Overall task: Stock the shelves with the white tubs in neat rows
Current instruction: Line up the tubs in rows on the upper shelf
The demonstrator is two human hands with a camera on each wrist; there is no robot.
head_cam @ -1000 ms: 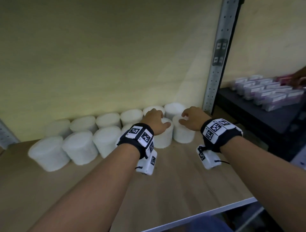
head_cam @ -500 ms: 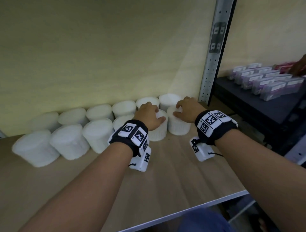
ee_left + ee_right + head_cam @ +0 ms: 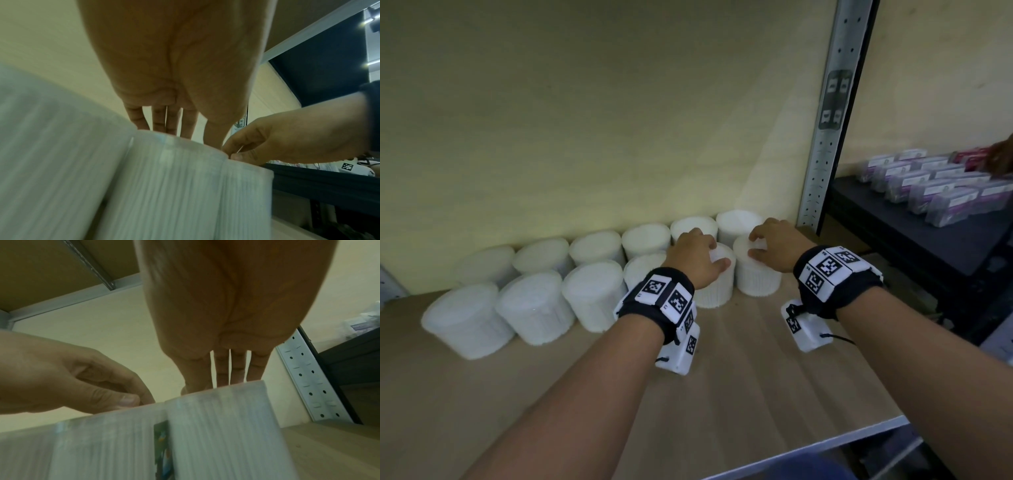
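Observation:
Two rows of white tubs (image 3: 534, 308) stand on the wooden shelf (image 3: 756, 377) against the back wall. My left hand (image 3: 698, 253) lies over the top of the front-row tub (image 3: 714, 291), fingers curled down over its far rim and thumb on the right edge. My right hand (image 3: 774, 246) grips the lid of the rightmost front tub (image 3: 756, 281) from above, thumb and fingers pinching its rim. In the left wrist view my fingers (image 3: 162, 123) dip behind the tub (image 3: 174, 186). The right wrist view shows the same hold on its tub (image 3: 222, 426).
A perforated metal upright (image 3: 822, 154) bounds the shelf on the right. Beyond it a dark shelf (image 3: 893, 246) carries several purple boxes (image 3: 928, 192), with another person's hand (image 3: 1003, 157) at the far edge. Bare wood runs from the tubs to the shelf's front lip (image 3: 825, 442).
Both hands stay on the same two front-row tubs. The head view has shifted a little; the tubs hold their places in the row.

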